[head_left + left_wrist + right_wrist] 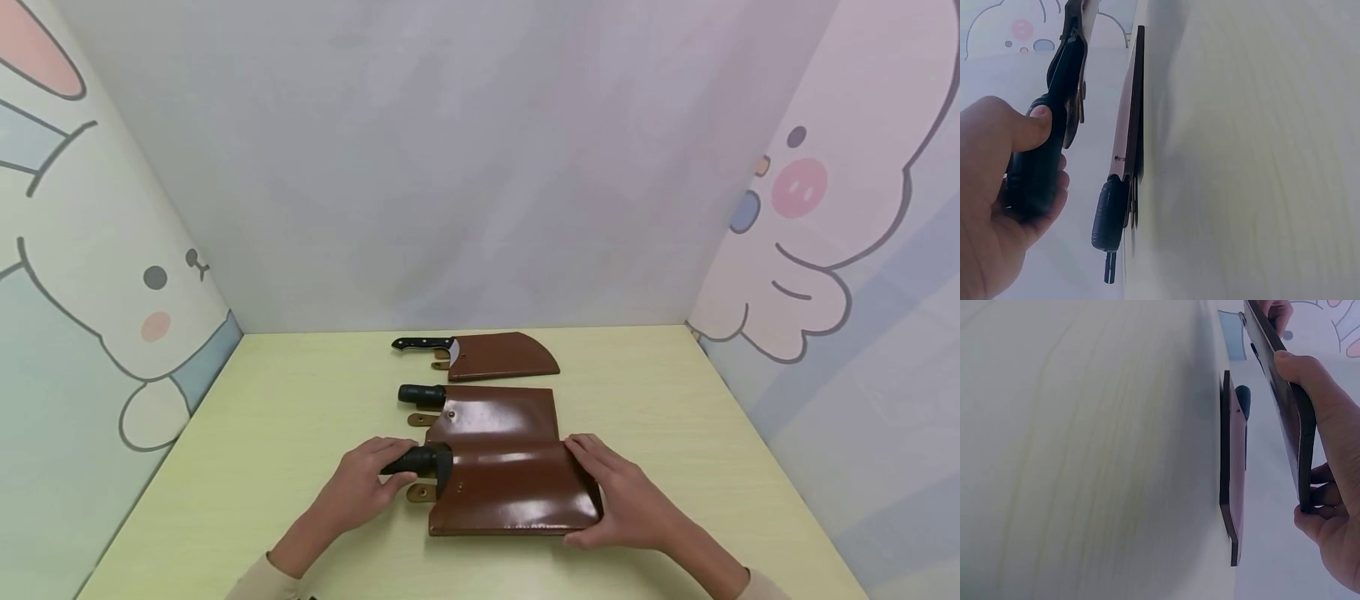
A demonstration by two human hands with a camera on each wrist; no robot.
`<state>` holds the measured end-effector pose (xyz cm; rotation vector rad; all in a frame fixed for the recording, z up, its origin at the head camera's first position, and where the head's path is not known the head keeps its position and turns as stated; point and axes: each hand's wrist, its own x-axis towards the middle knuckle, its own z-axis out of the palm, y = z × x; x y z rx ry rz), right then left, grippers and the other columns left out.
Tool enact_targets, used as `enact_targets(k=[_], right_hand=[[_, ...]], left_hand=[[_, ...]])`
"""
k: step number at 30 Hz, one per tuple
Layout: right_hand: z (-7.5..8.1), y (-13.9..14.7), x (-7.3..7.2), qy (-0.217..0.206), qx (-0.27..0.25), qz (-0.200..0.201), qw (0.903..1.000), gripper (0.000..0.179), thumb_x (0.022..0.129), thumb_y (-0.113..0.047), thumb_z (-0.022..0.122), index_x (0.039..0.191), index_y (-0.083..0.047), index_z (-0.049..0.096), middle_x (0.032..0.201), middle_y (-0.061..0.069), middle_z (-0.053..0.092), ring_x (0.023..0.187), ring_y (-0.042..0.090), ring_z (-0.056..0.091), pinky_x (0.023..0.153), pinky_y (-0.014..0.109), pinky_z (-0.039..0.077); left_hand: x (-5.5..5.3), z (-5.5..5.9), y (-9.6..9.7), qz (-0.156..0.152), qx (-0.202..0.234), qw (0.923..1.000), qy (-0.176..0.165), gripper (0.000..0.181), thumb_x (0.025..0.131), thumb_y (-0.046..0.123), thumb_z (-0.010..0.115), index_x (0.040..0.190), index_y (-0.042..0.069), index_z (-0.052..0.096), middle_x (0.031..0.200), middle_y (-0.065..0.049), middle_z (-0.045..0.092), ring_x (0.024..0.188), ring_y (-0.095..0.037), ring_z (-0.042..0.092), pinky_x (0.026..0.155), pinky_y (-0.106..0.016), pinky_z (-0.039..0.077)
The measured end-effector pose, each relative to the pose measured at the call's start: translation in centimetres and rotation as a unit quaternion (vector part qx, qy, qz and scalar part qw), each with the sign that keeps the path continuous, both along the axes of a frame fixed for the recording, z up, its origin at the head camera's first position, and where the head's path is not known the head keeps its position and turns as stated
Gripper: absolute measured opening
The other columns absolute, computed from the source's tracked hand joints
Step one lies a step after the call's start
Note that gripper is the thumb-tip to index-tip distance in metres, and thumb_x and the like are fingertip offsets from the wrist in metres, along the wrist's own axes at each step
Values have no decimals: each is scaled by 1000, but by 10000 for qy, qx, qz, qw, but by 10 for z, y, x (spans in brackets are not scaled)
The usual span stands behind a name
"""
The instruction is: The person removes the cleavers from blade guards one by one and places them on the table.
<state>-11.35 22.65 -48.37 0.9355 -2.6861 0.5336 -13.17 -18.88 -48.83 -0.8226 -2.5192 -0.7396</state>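
Both my hands hold a cleaver in a brown leather sheath (517, 492), lifted off the table. My left hand (366, 485) grips its black handle (415, 460), thumb along one side in the left wrist view. My right hand (626, 504) holds the sheath's right end, thumb on the near edge and fingers on the far edge. A dark bit of blade (446, 468) shows at the sheath's mouth; the rest is hidden inside. An undone snap strap (422, 493) sticks out below the handle. Just behind lies a second sheathed cleaver (498, 410), partly covered by the held one.
Farther back on the pale wooden table (300, 400) lies a third sheathed knife (502, 357) with a riveted black handle (423, 343). A grey back wall (465, 167) and cartoon-printed side panels (97, 292) enclose the table.
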Motion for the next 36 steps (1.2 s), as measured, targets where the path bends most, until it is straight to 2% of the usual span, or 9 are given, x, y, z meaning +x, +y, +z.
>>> enact_targets(k=[8,18,29,36], right_hand=[[-1,4,0,8,50,-16,10000,123,55,-67,92,150,-2,49,153,10,49,137,32,52,96,46,56],[-3,11,-1,212,-83,-35,9997,124,52,-67,94,147,1,52,149,8,51,128,29,59,92,44,58],[-3,14,0,162,-114,-21,9998,123,52,-66,94,147,0,52,149,8,51,127,29,60,90,43,59],[-5,19,0,184,-177,-27,9997,122,52,-67,94,147,-2,52,149,5,50,126,27,60,90,43,59]], left_hand=[[-1,-1,-8,-15,-30,9999,168,45,76,16,90,116,5,76,106,-3,76,96,-21,72,77,-37,60],[0,3,-14,87,-73,9999,-13,44,77,14,90,117,6,76,109,-3,76,98,-21,72,79,-39,60],[-2,7,-17,124,-133,9991,-379,43,80,17,88,119,6,75,112,-2,75,102,-21,71,82,-42,59],[-2,8,-21,133,-163,9986,-494,42,81,19,87,120,8,75,113,-2,75,102,-20,71,83,-41,60]])
